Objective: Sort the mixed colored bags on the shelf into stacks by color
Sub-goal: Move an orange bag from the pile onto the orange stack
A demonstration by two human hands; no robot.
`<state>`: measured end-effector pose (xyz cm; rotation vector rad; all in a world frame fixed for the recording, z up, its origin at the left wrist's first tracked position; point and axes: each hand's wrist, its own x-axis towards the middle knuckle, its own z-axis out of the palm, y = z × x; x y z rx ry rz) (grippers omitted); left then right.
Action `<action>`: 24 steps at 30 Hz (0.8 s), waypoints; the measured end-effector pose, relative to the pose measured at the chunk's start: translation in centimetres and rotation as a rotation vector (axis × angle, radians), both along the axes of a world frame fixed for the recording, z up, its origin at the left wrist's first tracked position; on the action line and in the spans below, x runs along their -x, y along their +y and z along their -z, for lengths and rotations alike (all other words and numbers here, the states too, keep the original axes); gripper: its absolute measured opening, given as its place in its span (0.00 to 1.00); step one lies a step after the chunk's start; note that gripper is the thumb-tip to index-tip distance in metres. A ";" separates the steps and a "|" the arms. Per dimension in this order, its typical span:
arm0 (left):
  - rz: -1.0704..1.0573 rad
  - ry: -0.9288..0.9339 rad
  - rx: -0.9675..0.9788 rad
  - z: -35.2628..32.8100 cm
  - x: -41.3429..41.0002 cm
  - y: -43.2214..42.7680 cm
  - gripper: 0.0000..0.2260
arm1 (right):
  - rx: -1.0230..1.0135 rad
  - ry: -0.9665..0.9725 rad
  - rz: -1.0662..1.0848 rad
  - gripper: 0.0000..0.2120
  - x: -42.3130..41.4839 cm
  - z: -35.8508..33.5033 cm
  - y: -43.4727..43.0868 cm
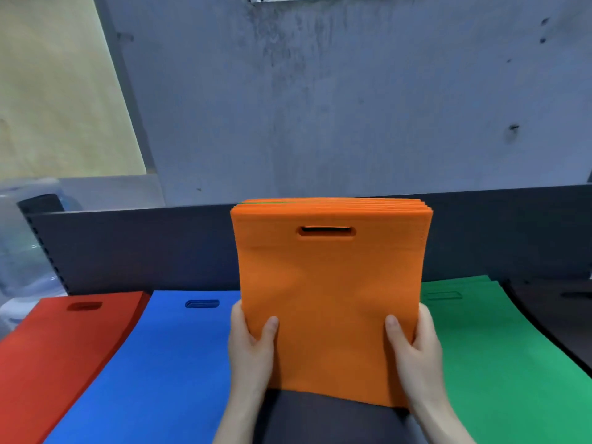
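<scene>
A thick stack of orange bags [330, 283] with a cut-out handle stands upright on its lower edge in the middle of the dark shelf [320, 421]. My left hand [251, 344] grips its lower left side, thumb on the front. My right hand [415, 347] grips the lower right side the same way. A thin green edge shows near the top of the stack. Flat on the shelf lie a red stack [57, 357] at far left, a blue stack [160, 363] beside it, and a green stack [499, 363] to the right.
A dark stack of bags [557, 312] lies at the far right. The shelf's dark back panel [144, 245] rises behind the stacks, with a grey concrete wall [352, 100] above. Clear water bottles [22, 248] stand off the left end.
</scene>
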<state>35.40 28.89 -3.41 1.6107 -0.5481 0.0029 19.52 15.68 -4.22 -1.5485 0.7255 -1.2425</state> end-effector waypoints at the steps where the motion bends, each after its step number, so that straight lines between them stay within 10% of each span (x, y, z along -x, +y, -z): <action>1: -0.001 0.019 -0.002 0.6 0.3 0.0 0.16 | 0.003 0.004 0.022 0.10 -0.1 0.6 0.4; 24: 0.033 0.113 0.004 2.1 0.2 0.9 0.03 | 0.018 0.049 0.020 0.12 -0.5 2.3 1.5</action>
